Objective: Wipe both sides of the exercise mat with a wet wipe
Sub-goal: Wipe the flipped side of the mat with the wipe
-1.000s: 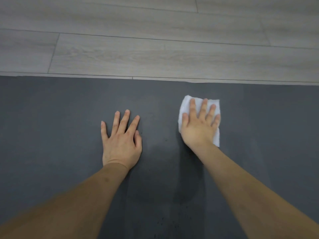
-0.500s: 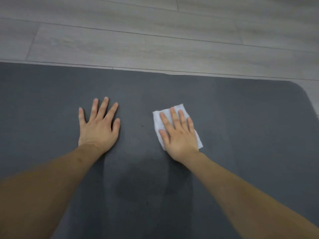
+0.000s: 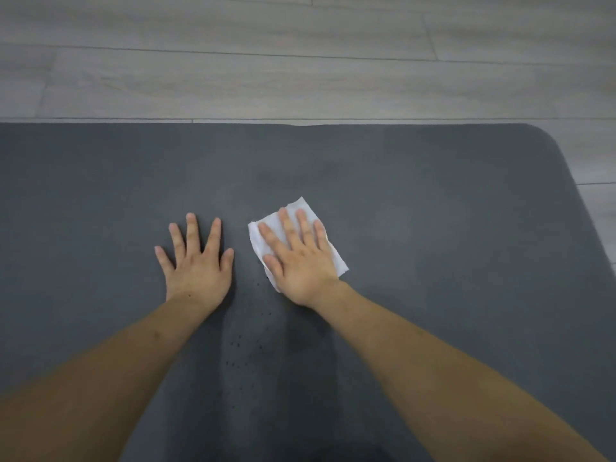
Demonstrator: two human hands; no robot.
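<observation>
A dark grey exercise mat (image 3: 433, 248) lies flat on the floor and fills most of the view; its rounded far right corner shows. My right hand (image 3: 300, 261) presses flat on a white wet wipe (image 3: 305, 208) near the mat's middle, fingers straight and spread, covering most of the wipe. Just to its left, my left hand (image 3: 196, 265) rests flat on the bare mat with fingers spread. A darker damp band runs down the mat between my forearms.
Light grey wood-look floor (image 3: 300, 61) lies beyond the mat's far edge and past its right side. Small dark specks dot the mat below my hands.
My right hand slid the wipe toward me and left, closer to my left hand, tilting it. The view shifted right, bringing the mat's rounded right corner into sight.
</observation>
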